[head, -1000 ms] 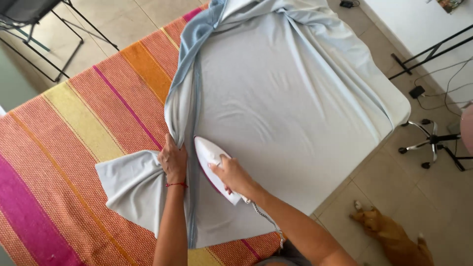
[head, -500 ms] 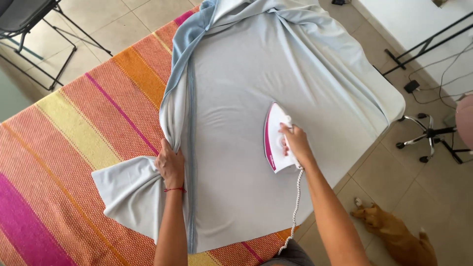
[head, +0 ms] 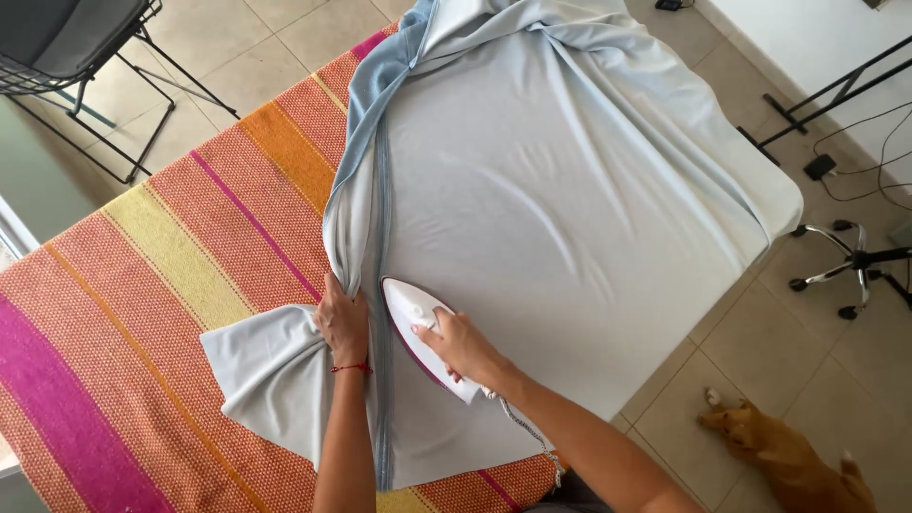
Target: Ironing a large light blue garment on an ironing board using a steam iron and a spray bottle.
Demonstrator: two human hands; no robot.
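A pale blue garment [head: 570, 190] lies spread flat over a table covered by a striped orange, yellow and pink cloth [head: 142, 313]. My right hand [head: 463, 347] grips the handle of a white iron with a magenta edge [head: 410, 313], which rests flat on the garment near its left seam. My left hand [head: 344, 323] presses down on the bunched fabric at the seam, right beside the iron's tip. A loose sleeve [head: 261, 370] spreads out to the left of that hand. The iron's cord [head: 527, 432] trails back along my right forearm.
A ginger cat [head: 793, 461] lies on the tiled floor at lower right. A black wire chair [head: 76, 57] stands at upper left. A wheeled chair base [head: 850, 261] and cables are on the floor at right, next to a white surface on black legs [head: 807, 57].
My right hand has slid the iron from the middle of the garment back down and left to the seam, next to my left hand, which stayed put.
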